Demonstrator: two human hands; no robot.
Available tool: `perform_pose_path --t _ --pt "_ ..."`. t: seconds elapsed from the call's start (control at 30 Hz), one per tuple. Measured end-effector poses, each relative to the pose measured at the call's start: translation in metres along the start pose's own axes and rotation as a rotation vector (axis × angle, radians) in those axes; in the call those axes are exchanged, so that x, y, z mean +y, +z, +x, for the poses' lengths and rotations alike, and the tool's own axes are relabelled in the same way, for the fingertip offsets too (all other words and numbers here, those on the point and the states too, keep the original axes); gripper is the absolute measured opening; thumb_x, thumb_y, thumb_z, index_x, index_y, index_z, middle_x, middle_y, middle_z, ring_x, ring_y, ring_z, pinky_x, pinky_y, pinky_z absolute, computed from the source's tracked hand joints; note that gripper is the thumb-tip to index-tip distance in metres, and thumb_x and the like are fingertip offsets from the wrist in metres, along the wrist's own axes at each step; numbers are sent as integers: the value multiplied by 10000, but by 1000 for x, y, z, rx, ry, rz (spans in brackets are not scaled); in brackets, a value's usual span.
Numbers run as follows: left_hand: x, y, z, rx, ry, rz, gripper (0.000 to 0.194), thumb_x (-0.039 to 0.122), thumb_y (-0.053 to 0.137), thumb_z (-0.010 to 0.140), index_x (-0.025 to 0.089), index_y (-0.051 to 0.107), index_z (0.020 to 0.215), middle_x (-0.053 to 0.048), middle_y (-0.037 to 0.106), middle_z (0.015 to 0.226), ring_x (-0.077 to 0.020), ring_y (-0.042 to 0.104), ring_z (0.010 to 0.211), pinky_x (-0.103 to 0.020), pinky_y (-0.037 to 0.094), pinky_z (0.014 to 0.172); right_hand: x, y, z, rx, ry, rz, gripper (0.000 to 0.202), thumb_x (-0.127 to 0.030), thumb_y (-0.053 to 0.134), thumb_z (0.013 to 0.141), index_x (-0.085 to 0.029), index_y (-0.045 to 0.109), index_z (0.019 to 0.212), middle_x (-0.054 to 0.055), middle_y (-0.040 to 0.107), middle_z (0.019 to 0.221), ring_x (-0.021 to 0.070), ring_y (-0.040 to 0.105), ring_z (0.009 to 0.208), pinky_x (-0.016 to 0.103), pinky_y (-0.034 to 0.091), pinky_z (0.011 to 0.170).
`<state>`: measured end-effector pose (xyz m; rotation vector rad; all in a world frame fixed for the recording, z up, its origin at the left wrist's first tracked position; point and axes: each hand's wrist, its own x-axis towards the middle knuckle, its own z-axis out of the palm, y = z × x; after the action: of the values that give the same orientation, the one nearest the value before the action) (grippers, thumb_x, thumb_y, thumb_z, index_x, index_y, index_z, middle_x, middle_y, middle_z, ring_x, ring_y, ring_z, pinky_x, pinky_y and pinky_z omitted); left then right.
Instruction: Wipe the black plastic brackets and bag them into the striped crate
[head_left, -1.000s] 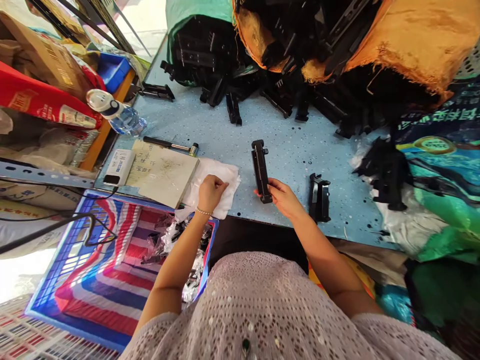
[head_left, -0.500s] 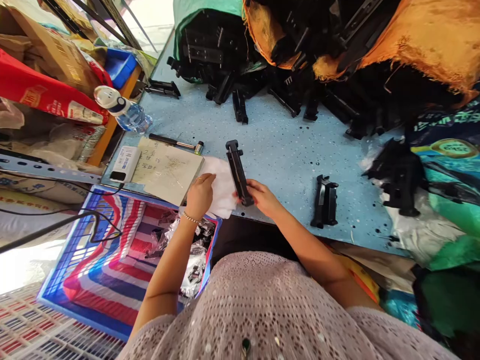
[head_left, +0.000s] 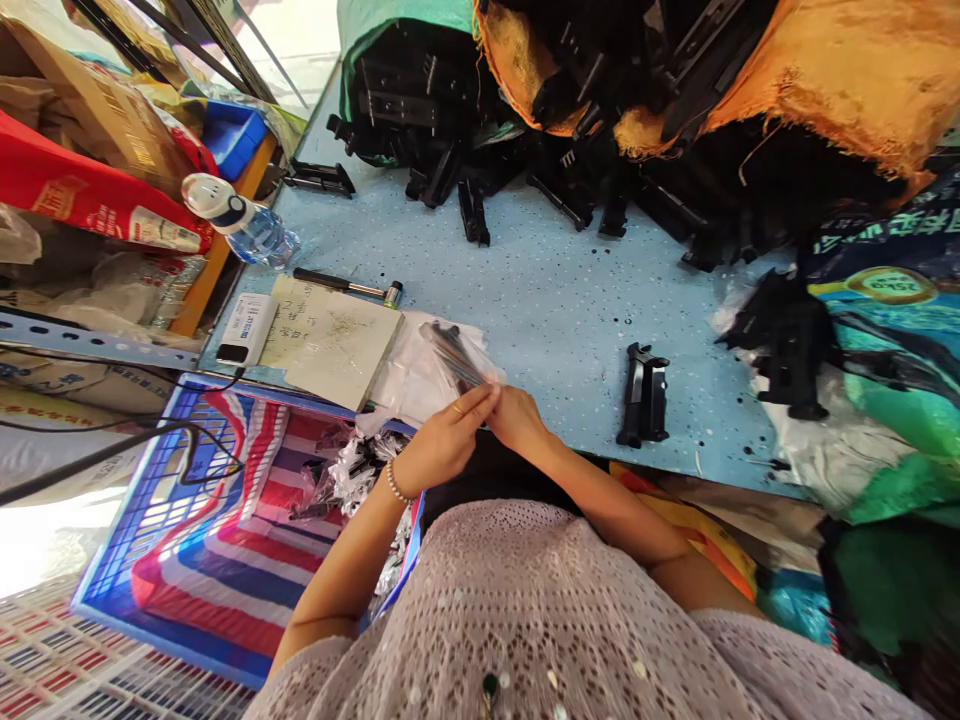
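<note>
A long black part [head_left: 454, 357] lies inside a clear plastic bag [head_left: 486, 352] at the table's front edge. At the near end of this bag my left hand [head_left: 448, 436] and my right hand [head_left: 517, 418] meet, fingertips together, both closed on the bag. More thin white bags [head_left: 405, 375] lie flat to the left, partly under the bagged part. Another black part [head_left: 643, 396] stands apart on the blue table [head_left: 570, 300], to the right of my hands.
Sacks spill black parts [head_left: 442, 170] along the back. At the left are a cardboard sheet [head_left: 330, 340], a white box [head_left: 247, 328], a black-handled tool [head_left: 341, 284] and a water bottle [head_left: 262, 235]. A blue basket [head_left: 112, 560] with a striped liner sits below the table's front left.
The black part, bare in my right hand before, is now inside a clear bag. My left hand has moved right to meet my right hand at the bag's near end.
</note>
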<state>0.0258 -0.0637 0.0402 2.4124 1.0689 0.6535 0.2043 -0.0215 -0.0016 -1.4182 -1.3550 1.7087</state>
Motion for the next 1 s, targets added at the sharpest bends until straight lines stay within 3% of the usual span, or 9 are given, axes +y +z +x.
perform_pose_path --t 0.13,0.2,0.3,0.5,0.63,0.77,0.87,0.93,1.0 --pt "6 6 -1 91 -94 64 498 150 505 989 180 523 1486 -185 632 1380 -289 639 1273 -448 563 1090 -4 -9 -21 -142 -240 -6 180 -328 619 933 -235 669 1078 47 703 941 207 658 897 323 538 785" --pt "-1 7 -2 141 -133 84 388 149 486 1006 211 636 1358 -141 709 1216 -252 691 1127 -435 594 1009 -1 -10 -23 -245 -225 77 195 -375 561 975 -233 668 1055 13 691 866 169 650 774 308 546 725" --pt "-11 7 -7 119 -139 68 329 178 482 1014 198 681 1275 -128 724 1075 -233 698 1026 -407 606 934 12 -3 -18 -215 -160 90 136 -351 602 951 -230 660 935 -14 686 790 144 646 686 291 546 690" --pt "-6 15 -18 -56 -251 307 648 345 729 888 221 527 1492 -212 571 1465 -353 683 1123 -481 598 913 39 10 -5 -136 -68 201 174 -280 627 905 -223 672 1063 -3 719 890 138 677 714 297 580 704" --pt "-5 15 -15 -53 -275 267 327 220 598 949 192 699 1258 -159 734 1230 -308 732 1016 -445 620 858 30 -1 -14 -140 -98 83 153 -279 621 921 -221 713 1028 19 737 908 157 687 787 325 583 774" --pt "15 -39 -37 116 -307 23 283 213 526 975 296 756 1118 -64 788 1056 -228 751 990 -391 620 921 5 -56 -50 65 -289 -183 241 -339 617 953 -280 723 1161 59 747 1118 226 688 1027 412 536 957" --pt "22 -83 -81 63 -477 -111 253 285 601 927 371 768 1096 -19 794 1041 -223 756 941 -361 628 857 -2 -123 -84 378 -224 -464 333 -397 554 977 -264 679 1257 110 716 1199 265 685 1049 437 534 941" --pt "9 -84 -112 -94 -694 -149 216 289 622 881 354 786 1005 -12 799 969 -224 750 836 -341 616 770 4 -164 -100 537 -56 -793 426 -439 541 969 -206 643 1310 166 696 1218 316 678 1059 483 516 941" --pt "-12 -60 -136 -261 -960 -156 125 249 651 831 286 770 823 -19 767 791 -212 708 696 -322 586 691 18 -193 -108 539 178 -1032 534 -528 550 948 -144 626 1312 214 699 1190 372 679 1054 512 513 903"
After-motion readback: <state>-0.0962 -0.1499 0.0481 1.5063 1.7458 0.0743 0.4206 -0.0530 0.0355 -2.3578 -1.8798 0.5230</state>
